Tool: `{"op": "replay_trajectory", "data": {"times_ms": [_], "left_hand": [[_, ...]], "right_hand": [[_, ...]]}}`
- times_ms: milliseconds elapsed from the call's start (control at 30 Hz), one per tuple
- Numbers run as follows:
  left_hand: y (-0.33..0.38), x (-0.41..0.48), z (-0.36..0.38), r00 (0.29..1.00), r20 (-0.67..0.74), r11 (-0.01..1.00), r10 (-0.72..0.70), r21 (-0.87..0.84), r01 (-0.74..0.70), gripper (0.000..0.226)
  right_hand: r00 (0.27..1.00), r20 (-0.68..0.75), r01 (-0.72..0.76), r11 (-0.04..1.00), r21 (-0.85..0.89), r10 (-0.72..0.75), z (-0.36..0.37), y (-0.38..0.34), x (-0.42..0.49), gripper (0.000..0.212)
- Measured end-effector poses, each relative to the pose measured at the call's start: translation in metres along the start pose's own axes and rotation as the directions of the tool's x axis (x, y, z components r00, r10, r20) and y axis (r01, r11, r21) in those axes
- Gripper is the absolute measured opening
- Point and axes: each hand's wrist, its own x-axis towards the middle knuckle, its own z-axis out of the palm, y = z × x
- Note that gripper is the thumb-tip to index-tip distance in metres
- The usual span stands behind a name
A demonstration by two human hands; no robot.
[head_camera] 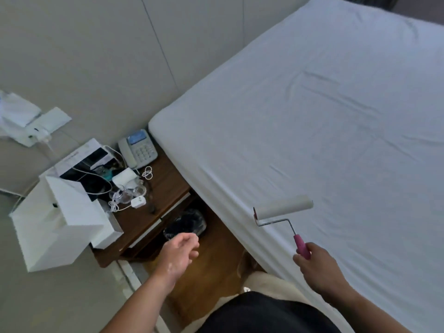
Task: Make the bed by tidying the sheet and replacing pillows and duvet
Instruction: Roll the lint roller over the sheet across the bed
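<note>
Two hands at sheet edge: right hand grips pink-handled cylindrical roller over it; left hand relaxed, empty, off-edge. Sheet white, lightly creased.

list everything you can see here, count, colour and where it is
sheet: one, white, stretched over the mattress on the right, a few creases
lint roller: one, pale roll with a pink handle, over the bed's near edge
nightstand: one, dark brown wood, left of the bed
telephone: one, light grey, far corner of the nightstand, beside the bed
boxes: at least two, white, left part of the nightstand
cables: a tangle, white, middle of the nightstand
bin: one, black with a clear liner, on the floor by the nightstand
left hand: one, empty, fingers loosely curled, above the bin
right hand: one, grips the roller's pink handle
</note>
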Motion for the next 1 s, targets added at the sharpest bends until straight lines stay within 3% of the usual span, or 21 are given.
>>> {"op": "replay_trajectory", "data": {"times_ms": [133,333,467,567,667,733,867,1000], "left_hand": [[0.054,0.06,0.0,0.997,0.033,0.997,-0.077,-0.011,0.077,0.016],[0.152,0.161,-0.006,0.995,0.08,0.997,-0.056,0.049,0.052,0.015],[0.228,0.246,-0.005,0.984,0.175,0.99,-0.027,0.141,0.002,0.014],[0.294,0.322,-0.001,0.971,0.238,0.947,0.017,0.307,-0.092,0.023],[0.358,0.412,0.01,0.96,0.268,0.891,0.082,0.412,-0.191,0.031],[0.392,0.476,0.021,0.947,0.289,0.831,0.139,0.487,-0.27,0.039],[0.432,0.606,0.047,0.931,0.305,0.685,0.198,0.636,-0.354,0.059],[0.465,0.715,0.078,0.893,0.302,0.372,0.334,0.828,-0.419,0.07]], "right_hand": [[1.0,0.016,0.013,0.999,-0.037,-0.013,-0.019,-0.074,0.072,0.012],[0.995,-0.098,0.02,0.999,-0.034,-0.023,-0.058,-0.162,0.154,0.016],[0.987,-0.136,-0.08,0.997,0.018,0.082,-0.062,-0.191,0.197,0.015],[0.968,-0.174,-0.166,0.982,0.092,0.18,-0.059,-0.217,0.226,0.004],[0.915,-0.243,-0.293,0.944,0.15,0.322,-0.057,-0.253,0.265,0.023],[0.886,-0.286,-0.319,0.928,0.195,0.364,-0.059,-0.277,0.304,0.03],[0.901,-0.293,-0.244,0.932,0.267,0.32,-0.071,-0.323,0.404,0.038],[0.904,-0.342,-0.171,0.951,0.259,0.256,-0.084,-0.36,0.51,0.048]]}}
